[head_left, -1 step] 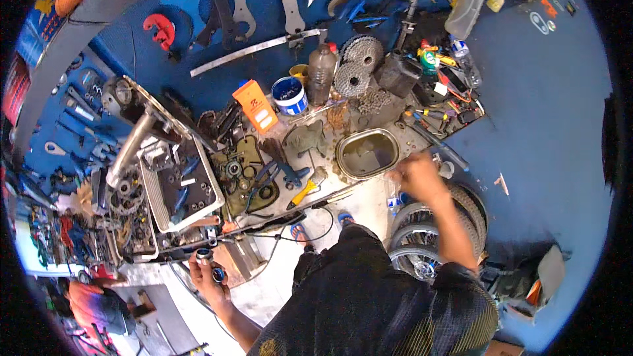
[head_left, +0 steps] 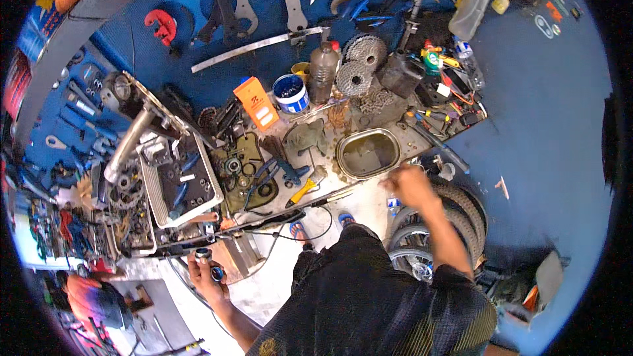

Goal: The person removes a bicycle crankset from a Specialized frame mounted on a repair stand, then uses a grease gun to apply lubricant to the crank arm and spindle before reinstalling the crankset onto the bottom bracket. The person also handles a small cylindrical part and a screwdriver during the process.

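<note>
My left hand, low at the left beyond the bench's front edge, is closed around small round metal parts. One is a short silver cylinder with a dark opening; beside it is a dark ring-shaped part. My right hand hovers just off the near right side of an oval metal tin holding murky liquid. Its fingers are bent and drawn together; whatever they may pinch is too small to make out.
On the bench stand a white tray of parts, a blue-and-white tub, a brown bottle and bicycle cassettes. A yellow-handled brush lies near the edge. Wheels lean below right. Another person is at lower left.
My right hand has shifted slightly toward me and to the left, away from the tin's rim. My left hand stays nearly in place with the metal parts.
</note>
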Motion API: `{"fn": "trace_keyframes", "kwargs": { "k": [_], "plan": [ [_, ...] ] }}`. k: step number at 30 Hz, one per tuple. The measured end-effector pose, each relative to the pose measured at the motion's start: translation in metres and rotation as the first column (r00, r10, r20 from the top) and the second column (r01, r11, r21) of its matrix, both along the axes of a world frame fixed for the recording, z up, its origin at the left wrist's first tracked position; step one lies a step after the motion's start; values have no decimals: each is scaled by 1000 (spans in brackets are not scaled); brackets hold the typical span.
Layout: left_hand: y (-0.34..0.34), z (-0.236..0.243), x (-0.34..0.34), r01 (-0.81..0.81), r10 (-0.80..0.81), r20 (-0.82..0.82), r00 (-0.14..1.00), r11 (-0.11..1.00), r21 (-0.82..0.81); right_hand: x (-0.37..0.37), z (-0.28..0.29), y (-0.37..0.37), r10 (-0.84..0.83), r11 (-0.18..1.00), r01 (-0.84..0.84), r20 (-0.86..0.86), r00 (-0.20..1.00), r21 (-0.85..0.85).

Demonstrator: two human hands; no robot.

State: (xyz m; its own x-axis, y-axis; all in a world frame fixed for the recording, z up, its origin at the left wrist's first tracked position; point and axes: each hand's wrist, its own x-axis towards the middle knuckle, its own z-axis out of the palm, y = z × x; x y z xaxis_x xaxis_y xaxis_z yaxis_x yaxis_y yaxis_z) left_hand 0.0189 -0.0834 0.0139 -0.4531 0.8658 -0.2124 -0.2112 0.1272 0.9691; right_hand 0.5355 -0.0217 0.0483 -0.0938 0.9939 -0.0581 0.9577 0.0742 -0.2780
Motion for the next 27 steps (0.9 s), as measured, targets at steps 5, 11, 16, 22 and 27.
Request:
{"fn": "trace_keyframes", "kwargs": {
  "k": [5, 11, 16, 22, 27],
  "plan": [
    [-26, -6, 59, -130, 130, -10, 991, 991, 12, -22, -87, 39, 244, 969, -224, -319, 916, 99],
    [-87, -17, 171, -220, 215, 130, 968, 975, 27, -75, -131, 192, 502, 766, -404, -73, 862, 501],
    [-153, -3, 226, -384, 386, 95, 918, 922, -37, -81, -154, 249, 618, 739, -589, 18, 786, 327],
    [-195, 3, 243, -482, 482, 22, 876, 876, 26, -91, -148, 258, 421, 831, -342, -95, 902, 440],
    [-216, 0, 261, -589, 588, 49, 808, 808, 13, -101, -126, 253, 441, 882, -399, -142, 886, 250]
  ]
}}
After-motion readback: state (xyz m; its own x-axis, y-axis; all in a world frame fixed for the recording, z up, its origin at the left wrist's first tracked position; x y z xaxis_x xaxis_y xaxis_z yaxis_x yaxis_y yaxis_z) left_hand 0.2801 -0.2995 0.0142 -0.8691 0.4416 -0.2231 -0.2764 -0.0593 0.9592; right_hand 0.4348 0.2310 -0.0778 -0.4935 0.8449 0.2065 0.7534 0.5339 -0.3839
